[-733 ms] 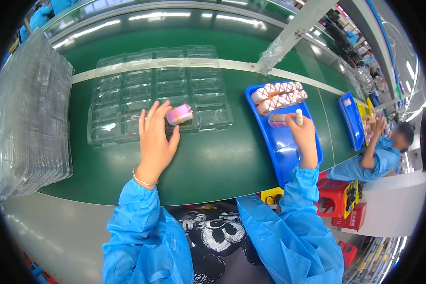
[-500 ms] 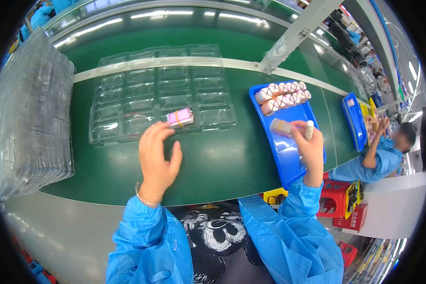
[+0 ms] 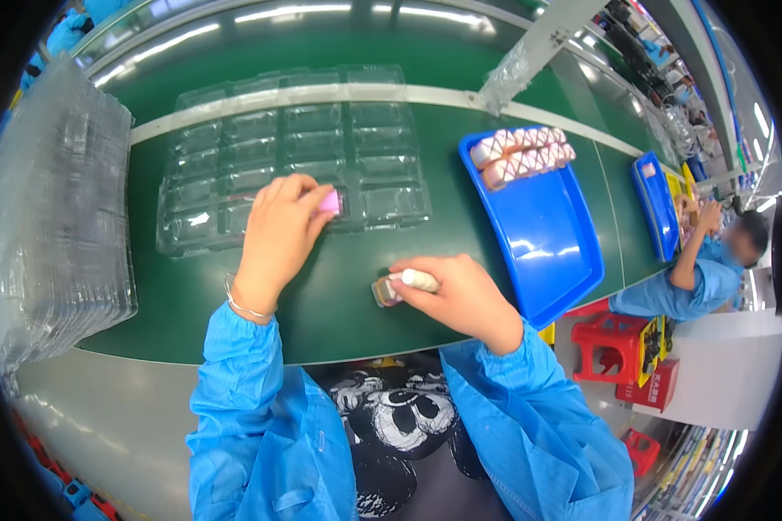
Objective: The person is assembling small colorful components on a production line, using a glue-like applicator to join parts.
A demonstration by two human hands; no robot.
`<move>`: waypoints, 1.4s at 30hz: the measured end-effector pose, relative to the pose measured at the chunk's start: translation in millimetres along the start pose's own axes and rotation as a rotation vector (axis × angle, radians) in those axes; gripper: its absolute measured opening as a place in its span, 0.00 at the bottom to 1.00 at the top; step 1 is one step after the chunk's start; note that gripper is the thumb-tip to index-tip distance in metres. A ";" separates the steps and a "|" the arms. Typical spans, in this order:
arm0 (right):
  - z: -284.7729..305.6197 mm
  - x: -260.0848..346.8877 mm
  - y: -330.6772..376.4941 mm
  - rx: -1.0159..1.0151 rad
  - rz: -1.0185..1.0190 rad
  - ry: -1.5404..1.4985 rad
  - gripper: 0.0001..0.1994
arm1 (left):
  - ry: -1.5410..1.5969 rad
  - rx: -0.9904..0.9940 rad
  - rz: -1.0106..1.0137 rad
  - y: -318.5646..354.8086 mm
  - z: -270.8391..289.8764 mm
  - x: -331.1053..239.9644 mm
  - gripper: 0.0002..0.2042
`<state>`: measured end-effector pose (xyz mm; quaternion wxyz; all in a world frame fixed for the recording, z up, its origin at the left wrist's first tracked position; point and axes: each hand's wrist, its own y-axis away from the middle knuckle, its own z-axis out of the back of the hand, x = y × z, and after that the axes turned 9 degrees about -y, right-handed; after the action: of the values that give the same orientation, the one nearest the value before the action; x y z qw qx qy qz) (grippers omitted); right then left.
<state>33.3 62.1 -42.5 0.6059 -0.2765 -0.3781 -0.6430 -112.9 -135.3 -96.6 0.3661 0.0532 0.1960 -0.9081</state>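
My left hand is closed on the edge of a small pink-and-white block in a front pocket of the clear plastic tray. Part of that block hides behind my fingers. Low over the green table, my right hand pinches a second small pale block, its far end pointing left. A short white rounded cylinder shows at the right hand's fingers; whether it is held or worn on a finger I cannot make out.
To the right, a blue bin holds rows of banded white-and-pink blocks at its far end. A tall stack of clear trays stands on the left. A metal post rises behind. Another person sits further right, near another blue bin.
My right hand has moved left from above the blue bin, carrying the pale block over the table. My left hand has moved up and taken hold of the pink-and-white block.
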 end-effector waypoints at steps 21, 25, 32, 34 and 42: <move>-23.8 -20.2 8.8 -0.493 0.576 -1.141 0.14 | 0.551 0.018 0.291 71.2 -31.9 -97.8 0.21; -28.8 -14.8 4.5 -0.428 0.601 -1.164 0.13 | 0.465 -0.046 0.184 75.6 -36.1 -96.8 0.21; -31.7 -11.3 5.7 -0.375 0.527 -1.059 0.13 | 0.510 -0.079 0.168 78.7 -39.3 -96.7 0.22; -32.3 -8.9 8.7 -0.379 0.499 -1.017 0.13 | 0.483 -0.113 0.141 78.0 -37.9 -97.5 0.23; -23.2 -10.0 11.3 -0.181 0.542 -1.005 0.14 | 0.491 -0.089 0.130 79.5 -34.6 -96.7 0.25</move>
<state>47.9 49.0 -61.9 0.4691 -0.6857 -0.4786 -0.2842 10.3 -111.5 -130.3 0.3671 0.2686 0.3152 -0.8329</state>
